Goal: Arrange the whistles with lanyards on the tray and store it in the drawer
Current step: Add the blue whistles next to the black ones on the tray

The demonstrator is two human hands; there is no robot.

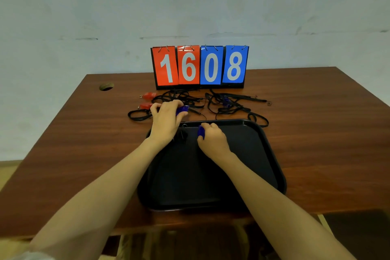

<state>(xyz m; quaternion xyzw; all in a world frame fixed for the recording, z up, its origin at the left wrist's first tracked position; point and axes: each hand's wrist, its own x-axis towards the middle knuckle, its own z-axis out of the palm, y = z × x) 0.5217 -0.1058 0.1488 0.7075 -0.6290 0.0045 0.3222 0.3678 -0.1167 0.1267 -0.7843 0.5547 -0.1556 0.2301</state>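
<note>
We count five whistles, two red and three blue. The far red whistle (148, 95) and the near red whistle (145, 105) lie on the brown worktop (306, 112), just left of our left hand (166, 120). There is one black tray (272, 150). There is also one score board (200, 65) with four cards, two red and two blue, that read 1608.

The black lanyards (223, 110) lie in a tangle between the board and the tray, so we cannot count them. The third blue whistle (226, 102) sits in that tangle and is hard to make out.

Our left hand curls its fingers round the first blue whistle (182, 110), just past the far rim of the tray, and the fingers hide most of it. Our right hand (213, 140) pinches the second blue whistle (200, 131) over the far part of the tray.

A small black piece (183, 134) with a ring shows between the two hands. We cannot tell if it lies on the tray or hangs. Our arms cover parts of the tray.
</note>
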